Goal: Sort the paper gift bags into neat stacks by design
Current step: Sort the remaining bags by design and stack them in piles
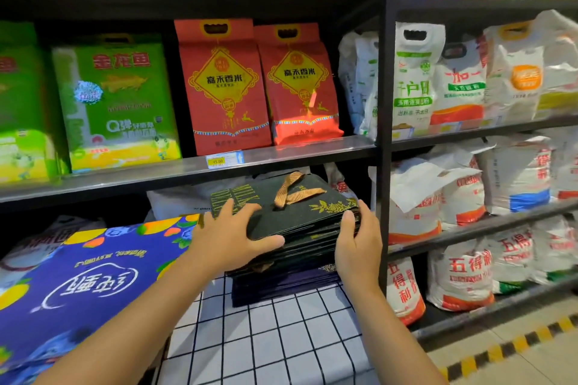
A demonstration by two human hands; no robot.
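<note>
We see bright, even shop light, glare on the shelf edge (281,151), and wide-angle bending with soft blur toward the edges.

In front of me a surface covered by a white cloth with a black grid (281,337) carries two things directly: a stack of dark gift bags (291,283) — purple ones at the bottom, black ones above — and, just to its left, a large blue printed box (90,275) lying flat. Black shop shelves (187,166) behind hold bagged rice and flour.
</note>
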